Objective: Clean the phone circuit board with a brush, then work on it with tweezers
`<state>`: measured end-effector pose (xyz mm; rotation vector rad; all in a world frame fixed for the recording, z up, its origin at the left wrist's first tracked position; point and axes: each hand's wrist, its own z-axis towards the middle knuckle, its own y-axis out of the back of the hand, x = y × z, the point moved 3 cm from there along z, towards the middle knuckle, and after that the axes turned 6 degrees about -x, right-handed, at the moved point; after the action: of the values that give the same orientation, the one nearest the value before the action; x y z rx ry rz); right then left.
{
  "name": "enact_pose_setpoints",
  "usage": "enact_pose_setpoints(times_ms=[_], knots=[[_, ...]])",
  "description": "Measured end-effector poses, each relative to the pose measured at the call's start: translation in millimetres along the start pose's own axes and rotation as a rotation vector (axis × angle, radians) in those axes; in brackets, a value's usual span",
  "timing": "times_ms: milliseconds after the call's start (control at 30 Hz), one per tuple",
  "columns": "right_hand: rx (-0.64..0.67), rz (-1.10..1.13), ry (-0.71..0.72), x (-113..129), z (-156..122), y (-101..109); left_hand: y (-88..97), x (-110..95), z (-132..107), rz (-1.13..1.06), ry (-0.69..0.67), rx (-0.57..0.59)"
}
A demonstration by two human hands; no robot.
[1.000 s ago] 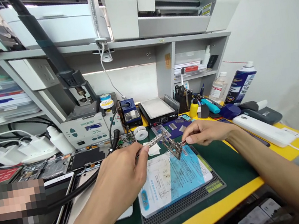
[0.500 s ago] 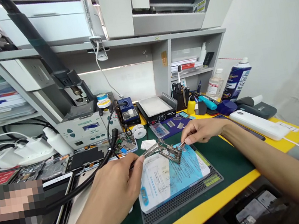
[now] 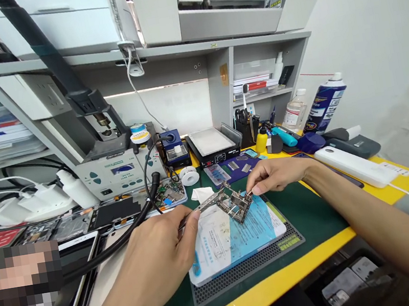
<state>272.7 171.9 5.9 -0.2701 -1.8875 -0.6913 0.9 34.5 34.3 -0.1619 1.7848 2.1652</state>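
Closed around a pair of metal tweezers [image 3: 209,202], my left hand [image 3: 164,242] is at the left of the white and blue box [image 3: 220,254]. The tips of the tweezers meet a small circuit board [image 3: 238,205], held tilted above the box. My right hand [image 3: 270,177] pinches the board's right corner between thumb and fingertips; its grip is partly hidden. Under the box lies a grey honeycomb-patterned mat [image 3: 248,280].
Behind are a hot plate [image 3: 213,143], a solder spool [image 3: 189,176] and a rework station [image 3: 115,176]. A black hose [image 3: 125,243] runs beside my left hand. A white power bank-like block [image 3: 354,166] lies right of my right arm.
The circuit board has turned, so its flat face now shows more toward me. Both hands stay nearly in place, and the view has shifted slightly.
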Motion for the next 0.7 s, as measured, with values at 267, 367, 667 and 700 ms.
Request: enact_pose_setpoints(times_ms=[267,367,667,700], knots=[[-0.026,-0.028,-0.002,4.2,-3.0,-1.0,5.5,-11.6,9.7,0.098,-0.026,0.046],[-0.027,-0.039,0.003,5.8,-3.5,-2.0,6.7,-15.0,12.8,0.128,-0.04,0.05],[-0.046,-0.106,0.009,10.9,-6.3,-1.7,0.7,-18.5,21.0,0.096,-0.152,0.044],[-0.046,-0.114,0.012,11.5,-6.6,-1.7,-1.3,-18.2,21.0,0.083,-0.175,0.037]])
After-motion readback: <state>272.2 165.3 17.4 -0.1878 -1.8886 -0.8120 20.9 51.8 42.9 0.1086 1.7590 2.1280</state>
